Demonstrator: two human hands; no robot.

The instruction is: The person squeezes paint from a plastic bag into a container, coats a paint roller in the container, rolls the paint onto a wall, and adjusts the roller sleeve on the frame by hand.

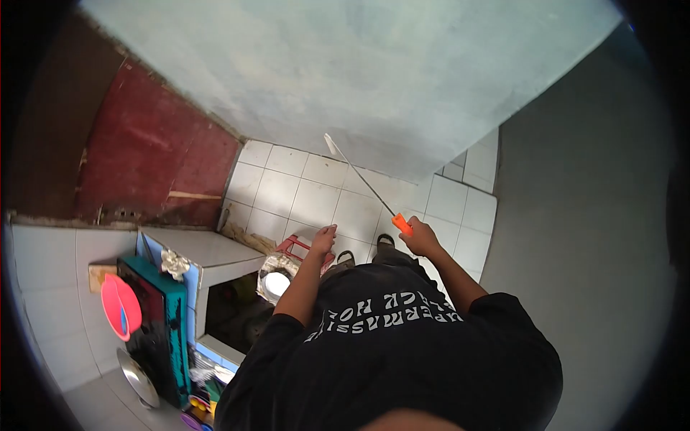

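In my right hand (419, 237) is a small paint roller (370, 188), gripped by its orange handle. Its long thin metal rod slants up and left, and the small white roller head (330, 144) is at the lower part of the pale wall; whether it touches is hard to tell. My left hand (325, 240) hangs in front of me with nothing visible in it, the fingers loosely stretched. Just below and left of it, a paint-smeared container (276, 284) with white contents stands by a red plastic stool (293, 246).
A pale painted wall (323, 72) rises ahead above white floor tiles (316, 197). To the left are a dark red panel (158, 144) and a tiled counter (208, 248), with a teal-edged stove (164, 323), a pink basin (115, 307) and a metal lid (139, 377).
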